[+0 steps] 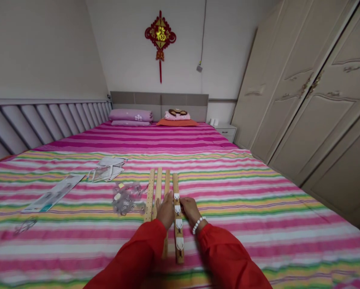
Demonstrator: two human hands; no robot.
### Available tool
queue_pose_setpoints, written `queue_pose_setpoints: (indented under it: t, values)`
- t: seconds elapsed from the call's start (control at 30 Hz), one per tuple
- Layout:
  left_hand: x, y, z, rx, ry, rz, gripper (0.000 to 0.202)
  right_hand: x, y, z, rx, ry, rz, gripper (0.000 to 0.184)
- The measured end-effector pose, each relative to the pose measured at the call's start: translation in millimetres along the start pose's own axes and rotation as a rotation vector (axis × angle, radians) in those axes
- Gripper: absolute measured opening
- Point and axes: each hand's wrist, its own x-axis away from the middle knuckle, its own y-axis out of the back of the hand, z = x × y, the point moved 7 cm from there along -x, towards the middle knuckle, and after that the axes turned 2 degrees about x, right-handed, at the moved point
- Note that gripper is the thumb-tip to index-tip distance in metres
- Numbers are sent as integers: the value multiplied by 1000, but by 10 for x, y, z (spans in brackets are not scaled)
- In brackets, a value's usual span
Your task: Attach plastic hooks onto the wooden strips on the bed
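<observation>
A wide bed (pixel 258 208) with a pink, green and yellow striped sheet fills the view; two arms in red sleeves reach in from 6 o'clock. Four wooden slats (pixel 158 180) lie side by side at the centre, running toward 12 o'clock; the rightmost slat (pixel 175 182) carries a row of white hooks (pixel 180 243). The left hand (pixel 165 210) lies on the slats just left of it, fingers stretched out and close together, holding nothing. The right hand (pixel 190 208), with a white bead bracelet (pixel 198 224) at the wrist, touches the hooked slat from 3 o'clock; its fingertips meet at the second hook, but whether they pinch it cannot be told. At 9 o'clock from the hands sits a clear bag of small parts (pixel 127 198); beyond it, toward 10 o'clock, loose papers (pixel 107 169) and a long leaflet (pixel 55 192). Pillows (pixel 131 116) rest at 12 o'clock under a red knot ornament (pixel 160 35); a cream wardrobe (pixel 312 100) stands at 2 o'clock.
</observation>
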Motion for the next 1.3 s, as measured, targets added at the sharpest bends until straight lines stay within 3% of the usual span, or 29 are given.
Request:
queue_pose_setpoints:
  t: [0.13, 0.33, 0.47, 0.57, 0.67, 0.73, 0.77, 0.83, 0.97, 1.13, 1.3]
  values:
    - [249, -49, -18, 41, 0, 20, 63, 282, 89, -17, 3, 35, -5, 34]
    - [752, -116, -89, 58, -56, 104, 71, 678, 256, -146, -7, 33, 16, 30]
    - [823, -24, -63, 168, -143, 113, 62, 778, 287, -161, -59, 12, 16, 30]
    - [667, 388, 216, 417, -142, -42, 43, 799, 301, -145, -89, -3, -7, 30]
    - [483, 1072, 787, 482, -17, -361, 30, 804, 314, -168, -98, -34, -21, 32]
    - [421, 1497, 1229, 414, 156, -553, 26, 803, 326, -193, -97, -50, -33, 33]
    - [400, 1650, 1431, 370, 257, -598, 23, 802, 332, -203, -94, -54, -39, 33]
    - [340, 1842, 1696, 332, 334, -606, 16, 797, 342, -220, -87, -58, -49, 34]
    - [241, 1889, 1954, 271, 454, -540, 14, 773, 339, -256, -111, -73, -39, 34]
    - [145, 1777, 2018, 291, 506, -480, 20, 738, 328, -302, -167, -99, -15, 32]
    - [177, 1766, 2031, 412, 529, -511, 20, 751, 329, -286, -208, -107, -14, 31]
